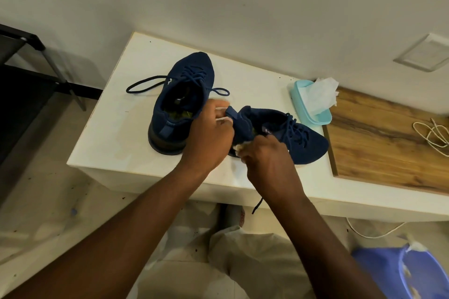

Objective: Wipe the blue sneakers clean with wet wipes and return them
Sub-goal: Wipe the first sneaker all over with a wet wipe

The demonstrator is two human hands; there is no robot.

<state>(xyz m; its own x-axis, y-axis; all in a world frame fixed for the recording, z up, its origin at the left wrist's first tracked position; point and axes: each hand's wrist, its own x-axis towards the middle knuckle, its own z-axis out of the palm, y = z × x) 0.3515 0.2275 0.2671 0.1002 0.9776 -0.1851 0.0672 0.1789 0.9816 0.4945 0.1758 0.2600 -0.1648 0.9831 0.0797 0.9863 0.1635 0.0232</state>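
At the far left, a black metal-framed rack (21, 56) is seen standing on the floor beside a white rectangular table (116, 133). On the left half of the table, a dark blue knit sneaker (182, 94) is set upright on its dark sole, with the toe pointed toward the wall. Its blue laces are untied and spread in loops to either side, and a yellowish insole is visible inside the opening.

Just to its right, the heel collar of a second dark blue knit sneaker (303, 138) is gripped by the left hand (209, 136), with the fingers curled round the fabric. This sneaker is laid with its toe pointing right, near the edge of a brown wood-grain board (388, 143). Whether its sole rests on the table cannot be determined. One lace end hangs over the table's front edge.

A crumpled white wet wipe (239, 148) is clenched in the right hand (267, 155) and pressed against the heel side of the held sneaker.

Behind the toe, a pale turquoise plastic wipe box (301, 99) is placed on the table, with a white sheet (320, 94) drawn up out of its opening. A coiled white cord (435, 133) lies on the board. At the lower right, a blue plastic bucket (413, 272) is set on the floor. Pale scraps are seen in it, too blurred to identify.
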